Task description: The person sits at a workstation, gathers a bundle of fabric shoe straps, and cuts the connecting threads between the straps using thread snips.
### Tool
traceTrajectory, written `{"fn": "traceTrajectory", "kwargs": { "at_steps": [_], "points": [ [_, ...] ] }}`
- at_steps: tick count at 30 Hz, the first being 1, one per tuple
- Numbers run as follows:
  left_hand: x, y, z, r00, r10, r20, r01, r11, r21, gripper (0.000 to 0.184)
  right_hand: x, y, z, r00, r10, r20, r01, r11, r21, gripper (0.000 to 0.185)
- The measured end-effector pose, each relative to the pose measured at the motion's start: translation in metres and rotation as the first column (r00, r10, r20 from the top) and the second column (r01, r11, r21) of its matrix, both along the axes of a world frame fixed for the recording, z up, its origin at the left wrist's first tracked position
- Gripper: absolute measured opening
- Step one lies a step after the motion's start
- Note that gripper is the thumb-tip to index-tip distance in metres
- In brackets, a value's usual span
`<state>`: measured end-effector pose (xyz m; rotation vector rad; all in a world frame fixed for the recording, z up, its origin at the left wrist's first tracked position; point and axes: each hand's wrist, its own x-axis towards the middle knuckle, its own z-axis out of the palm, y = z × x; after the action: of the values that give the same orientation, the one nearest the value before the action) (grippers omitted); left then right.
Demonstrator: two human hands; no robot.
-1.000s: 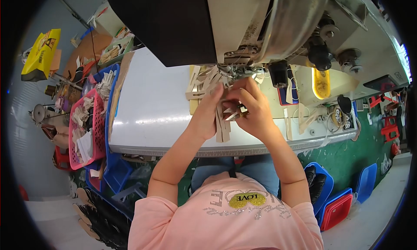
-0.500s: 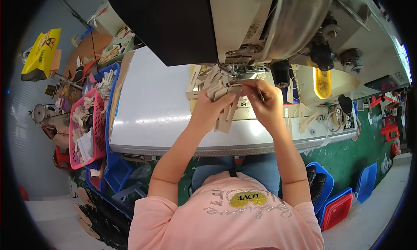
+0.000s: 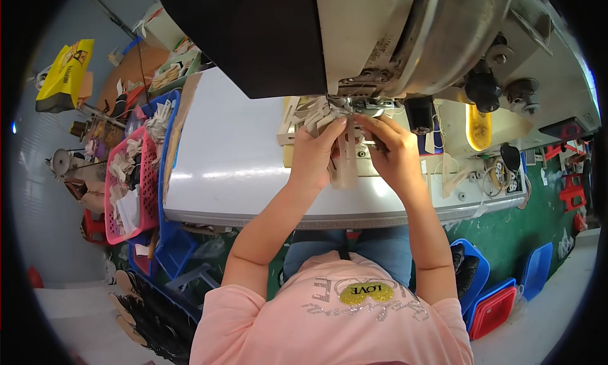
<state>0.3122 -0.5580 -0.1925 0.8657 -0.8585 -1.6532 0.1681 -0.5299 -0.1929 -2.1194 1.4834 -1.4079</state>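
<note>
So the pale strips [image 3: 345,164] are bunched in the left hand [image 3: 310,159] with their loose ends pointing back toward the body, which I'd guess keeps the top ends up by the metal foot [image 3: 375,105] where both hands can get at them. The loose pile [image 3: 292,125] sits just beyond and left of that grip, and my read is it's there so the left hand barely has to travel. Sewing machine [image 3: 364,29] looms right over the lot, white tabletop [image 3: 225,153] underneath

As for the grip, left thumb is pressed over the strips with the fingers curled round behind, so closed on them. Right hand [image 3: 398,151] is right beside, fingers bent in toward the top ends, but it's pretty blurry there and I can't tell if it's actually pinching anything
</note>
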Motion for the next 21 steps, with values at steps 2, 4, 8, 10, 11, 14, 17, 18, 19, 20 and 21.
{"fn": "traceTrajectory", "kwargs": {
  "at_steps": [2, 4, 8, 10, 11, 14, 17, 18, 19, 20, 21],
  "points": [
    [0.000, 0.001, 0.002, 1.000, 0.001, 0.022, -0.002, 1.000, 0.012, 0.014, 0.001, 0.001, 0.002, 1.000, -0.007, -0.007, 0.008, 1.000, 0.031, 0.050],
    [-0.001, 0.000, 0.000, 1.000, 0.015, 0.006, -0.016, 1.000, 0.009, 0.014, 0.000, 0.001, 0.002, 0.999, -0.020, -0.025, 0.022, 0.998, 0.052, 0.050],
    [-0.005, 0.001, 0.010, 0.997, 0.032, -0.067, -0.029, 0.998, 0.051, 0.015, 0.001, -0.002, 0.001, 0.999, -0.026, -0.021, 0.026, 1.000, -0.007, 0.049],
    [-0.004, -0.003, 0.008, 0.998, 0.028, -0.057, -0.024, 0.997, 0.070, 0.016, 0.001, -0.003, 0.000, 0.999, -0.038, -0.029, 0.037, 0.999, -0.024, 0.050],
    [-0.003, -0.004, 0.006, 0.998, 0.027, -0.052, -0.023, 0.997, 0.079, 0.016, 0.002, -0.003, 0.000, 0.999, -0.044, -0.031, 0.043, 0.999, -0.033, 0.050],
    [0.000, -0.003, -0.001, 1.000, 0.015, -0.008, -0.015, 0.999, 0.040, 0.019, 0.002, -0.002, 0.001, 1.000, -0.024, 0.000, 0.024, 1.000, 0.011, 0.051],
    [0.000, 0.007, -0.003, 1.000, 0.023, 0.021, -0.023, 0.999, 0.023, 0.022, -0.001, 0.001, 0.004, 1.000, 0.001, -0.005, -0.001, 0.997, 0.080, 0.052],
    [0.001, 0.011, -0.004, 0.999, 0.023, 0.042, -0.024, 0.999, 0.026, 0.022, -0.001, 0.002, 0.004, 1.000, 0.000, -0.005, 0.000, 0.997, 0.080, 0.052],
    [0.002, 0.016, -0.004, 0.998, 0.023, 0.061, -0.025, 0.999, 0.029, 0.023, -0.001, 0.001, 0.004, 1.000, 0.000, -0.006, 0.001, 0.997, 0.080, 0.053],
    [0.003, 0.020, -0.005, 0.996, 0.024, 0.080, -0.026, 0.999, 0.032, 0.023, -0.001, 0.001, 0.003, 1.000, -0.001, -0.008, 0.001, 0.997, 0.081, 0.053],
    [0.004, 0.024, -0.006, 0.994, 0.033, 0.104, -0.037, 0.999, 0.033, 0.022, -0.001, 0.000, 0.001, 1.000, 0.006, 0.003, -0.006, 0.998, 0.055, 0.052]
  ]
}}
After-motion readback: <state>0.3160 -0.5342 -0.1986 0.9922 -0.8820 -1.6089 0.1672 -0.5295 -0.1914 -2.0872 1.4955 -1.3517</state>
